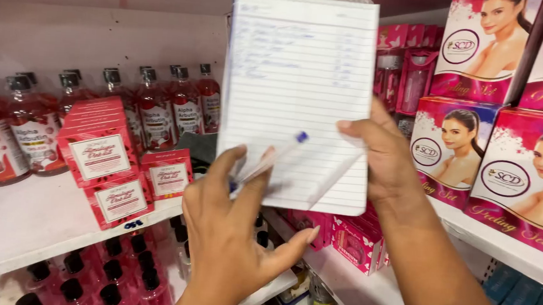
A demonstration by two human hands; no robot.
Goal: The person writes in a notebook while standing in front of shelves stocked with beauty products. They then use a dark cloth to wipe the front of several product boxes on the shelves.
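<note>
Up front, right hand (382, 157) grip clamps the notepad (297, 97); left hand (231, 232) grip pinches a pen (271, 160).

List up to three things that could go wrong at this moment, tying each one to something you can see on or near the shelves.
1. The left hand holds the pen loosely against the notepad; it might slip and fall among the dark-capped bottles on the lower shelf.
2. The right hand grips the notepad only at its edge, so the pad could tilt or drop.
3. The small red boxes sit at the shelf edge; a bump could knock them off.
</note>
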